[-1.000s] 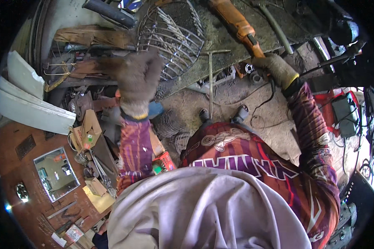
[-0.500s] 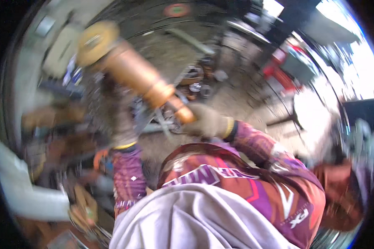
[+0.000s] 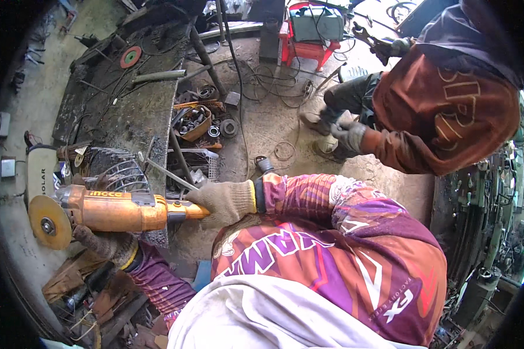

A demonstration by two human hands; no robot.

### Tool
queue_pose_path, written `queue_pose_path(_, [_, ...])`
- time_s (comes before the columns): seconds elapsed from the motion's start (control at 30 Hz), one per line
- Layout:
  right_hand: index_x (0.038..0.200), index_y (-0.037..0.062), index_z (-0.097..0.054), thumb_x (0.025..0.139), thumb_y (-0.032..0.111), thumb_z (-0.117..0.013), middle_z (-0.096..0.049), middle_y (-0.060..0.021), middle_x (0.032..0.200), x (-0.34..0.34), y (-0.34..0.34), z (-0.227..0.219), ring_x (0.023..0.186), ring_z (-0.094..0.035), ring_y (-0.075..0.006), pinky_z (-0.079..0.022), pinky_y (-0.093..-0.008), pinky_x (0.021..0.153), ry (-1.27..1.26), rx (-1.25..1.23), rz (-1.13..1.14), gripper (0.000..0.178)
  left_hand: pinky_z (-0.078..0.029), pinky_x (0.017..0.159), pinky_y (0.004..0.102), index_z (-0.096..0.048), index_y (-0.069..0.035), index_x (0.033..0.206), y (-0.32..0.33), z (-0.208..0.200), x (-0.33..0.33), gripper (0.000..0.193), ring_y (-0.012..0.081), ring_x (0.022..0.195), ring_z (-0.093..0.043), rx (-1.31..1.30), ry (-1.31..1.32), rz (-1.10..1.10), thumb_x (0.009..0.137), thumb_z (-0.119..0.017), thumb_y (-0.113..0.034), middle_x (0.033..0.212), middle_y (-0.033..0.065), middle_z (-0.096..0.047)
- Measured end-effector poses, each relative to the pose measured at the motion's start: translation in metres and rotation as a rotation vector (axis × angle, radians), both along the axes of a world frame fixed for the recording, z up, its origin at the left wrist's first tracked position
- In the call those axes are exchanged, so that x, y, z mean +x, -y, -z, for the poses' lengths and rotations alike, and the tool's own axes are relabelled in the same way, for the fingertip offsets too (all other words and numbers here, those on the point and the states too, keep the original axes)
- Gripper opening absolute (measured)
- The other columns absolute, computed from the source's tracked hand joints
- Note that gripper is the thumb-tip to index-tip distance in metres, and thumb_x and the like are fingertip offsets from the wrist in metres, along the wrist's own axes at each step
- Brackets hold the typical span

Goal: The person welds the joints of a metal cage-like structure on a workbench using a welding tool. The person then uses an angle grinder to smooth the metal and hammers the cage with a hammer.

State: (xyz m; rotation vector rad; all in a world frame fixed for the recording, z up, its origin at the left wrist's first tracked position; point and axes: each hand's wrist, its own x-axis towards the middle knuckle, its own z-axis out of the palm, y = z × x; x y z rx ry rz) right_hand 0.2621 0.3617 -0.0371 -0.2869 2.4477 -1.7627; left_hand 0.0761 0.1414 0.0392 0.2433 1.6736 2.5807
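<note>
A large orange angle grinder (image 3: 119,214) lies nearly level across the left of the head view, its flat yellowish disc (image 3: 48,218) facing out at the far left end. My right hand (image 3: 227,203), in a knitted work glove, is wrapped round the rear handle. Close under the grinder's head is my left hand (image 3: 113,245), gloved too and closed against the tool near the disc. The grinder's body hides part of its fingers. Beyond the tool stands a curved rack of metal bars (image 3: 119,168).
A dark metal workbench (image 3: 119,96) carries a loose disc (image 3: 131,57) and a pipe (image 3: 160,76). Beside it is a box of metal parts (image 3: 207,119). Cables (image 3: 300,113) cross the floor. A co-worker (image 3: 442,110) bends at the right near a red stool (image 3: 285,46). Scrap (image 3: 113,302) lies lower left.
The grinder has swung from a steep slant to nearly level, lower and farther left, with both hands moving along. My view has turned and steadied, bringing the co-worker further into it.
</note>
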Motion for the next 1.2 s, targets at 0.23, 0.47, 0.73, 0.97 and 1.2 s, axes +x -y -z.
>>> queue_pose_path(0.23, [0.125,0.0041,-0.055,0.076,0.026,-0.072,-0.066,-0.0212,0.109,-0.012,0.042,0.01,0.106,-0.064,-0.038,-0.05,-0.0434,0.091,-0.114,-0.079,-0.097,0.056,-0.035,0.113,0.0438,-0.039,-0.01,0.147,0.046,0.002,0.02,0.071,0.0303,0.127,-0.046,0.01,0.008,-0.209,0.093,-0.061,-0.052,0.144,0.0124,-0.044])
queue_pose_path(0.47, [0.119,-0.0003,-0.059,0.078,0.047,-0.075,-0.066,-0.0232,0.11,-0.029,0.051,0.002,0.106,-0.064,-0.0402,-0.049,-0.0456,0.091,-0.009,0.04,-0.577,0.065,-0.036,0.11,0.0424,-0.042,-0.007,0.142,0.127,0.007,0.037,0.071,0.0285,0.124,-0.048,-0.833,-0.408,-0.389,0.088,-0.069,-0.045,0.137,0.0123,-0.048])
queue_pose_path(0.73, [0.136,-0.0035,-0.05,0.091,0.056,-0.059,-0.059,-0.0253,0.132,-0.019,-0.006,0.032,0.125,-0.055,-0.0348,-0.042,-0.0422,0.107,0.061,-0.021,-0.49,0.075,-0.038,0.106,0.0427,-0.047,-0.004,0.135,0.127,0.046,0.161,0.077,0.0282,0.118,-0.052,-1.346,-0.354,-0.355,0.077,-0.079,-0.045,0.129,0.0128,-0.053])
queue_pose_path(0.97, [0.12,-0.0014,-0.061,0.093,0.056,-0.055,-0.068,-0.0222,0.103,-0.009,-0.039,0.011,0.096,-0.067,-0.0339,-0.053,-0.0439,0.084,0.313,0.024,-0.424,0.064,-0.04,0.105,0.0396,-0.045,-0.005,0.138,0.112,0.088,0.206,0.077,0.0256,0.121,-0.051,-1.053,-0.082,-0.366,0.08,-0.076,-0.046,0.135,0.0104,-0.051])
queue_pose_path(1.2, [0.115,0.0022,-0.066,0.091,0.058,-0.053,-0.067,-0.0253,0.111,0.004,-0.033,0.028,0.108,-0.063,-0.0387,-0.048,-0.0451,0.096,0.136,0.015,-0.379,0.063,-0.029,0.113,0.0442,-0.04,-0.003,0.144,0.123,0.133,0.222,0.095,0.0337,0.135,-0.039,-1.33,-0.223,-0.338,0.073,-0.082,-0.05,0.144,0.0187,-0.045])
